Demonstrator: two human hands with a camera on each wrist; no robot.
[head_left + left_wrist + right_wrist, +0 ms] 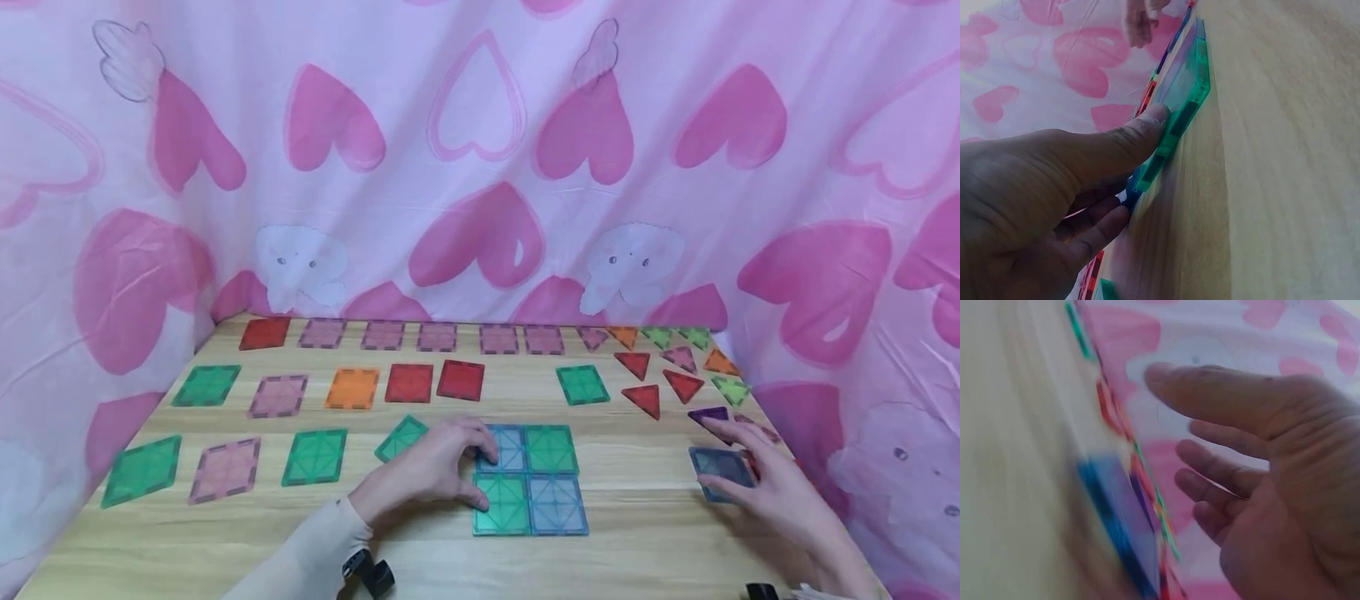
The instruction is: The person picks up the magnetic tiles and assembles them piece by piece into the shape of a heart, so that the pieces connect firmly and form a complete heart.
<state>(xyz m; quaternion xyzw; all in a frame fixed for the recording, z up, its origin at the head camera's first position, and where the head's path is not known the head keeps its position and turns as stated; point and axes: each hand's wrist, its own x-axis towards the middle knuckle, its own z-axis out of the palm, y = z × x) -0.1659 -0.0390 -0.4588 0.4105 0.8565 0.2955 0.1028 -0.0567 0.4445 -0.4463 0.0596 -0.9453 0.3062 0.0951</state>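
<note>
Four translucent magnetic tiles lie edge to edge as a square in the head view: a blue tile and a green tile behind, a green tile and a blue tile in front. At the square's left side is my left hand, its thumb on the front green tile and its fingers at the back blue one. My right hand hovers around a separate dark blue tile at the right. In the right wrist view its thumb and fingers are spread, apart from that blurred tile.
Green, pink, orange and red square tiles, including a green one, lie in rows at the left and back. Several small triangles, such as a red one, sit at the back right. A purple tile lies behind the right hand. A pink heart-print curtain surrounds the table.
</note>
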